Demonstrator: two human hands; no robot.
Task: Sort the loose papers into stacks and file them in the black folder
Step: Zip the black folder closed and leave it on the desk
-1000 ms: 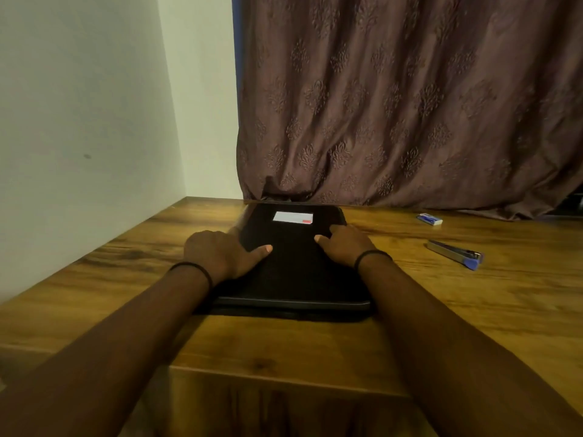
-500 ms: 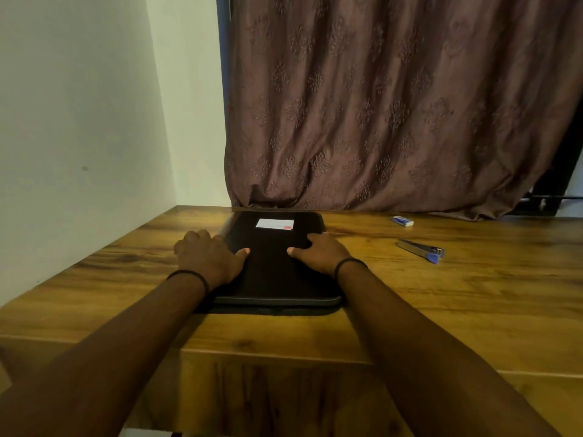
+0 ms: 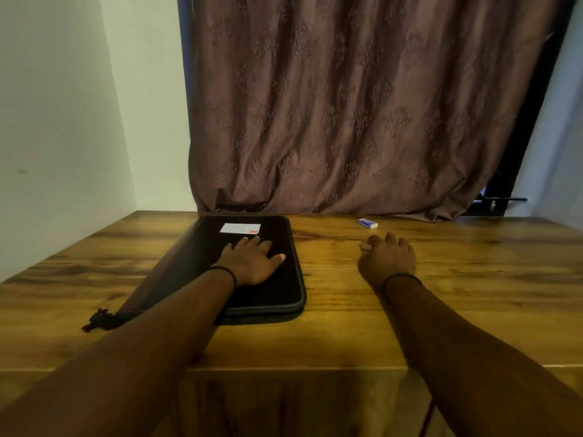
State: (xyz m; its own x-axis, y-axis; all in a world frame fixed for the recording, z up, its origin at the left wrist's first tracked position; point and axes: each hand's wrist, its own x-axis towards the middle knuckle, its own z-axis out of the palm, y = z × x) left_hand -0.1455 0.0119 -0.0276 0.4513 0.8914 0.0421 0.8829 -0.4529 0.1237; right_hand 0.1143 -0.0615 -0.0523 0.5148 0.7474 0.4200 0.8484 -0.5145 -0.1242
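The black folder lies closed and flat on the wooden table, left of the middle, its far end close to the foot of the curtain. A white label with a red mark sits on its far end. The left hand rests palm down on the cover just short of the label, fingers straight and spread, gripping nothing. The right hand is off the folder, well to its right on the bare wood, knuckles up and fingers bent down over a small object (only a pale end shows beside the thumb); I cannot tell whether it is actually gripped. Each wrist wears a thin black band. A dark tassel trails from the folder's near left corner. Beyond the right hand, near the curtain, lies a small white-and-blue eraser. A pale wall borders the table on the left.
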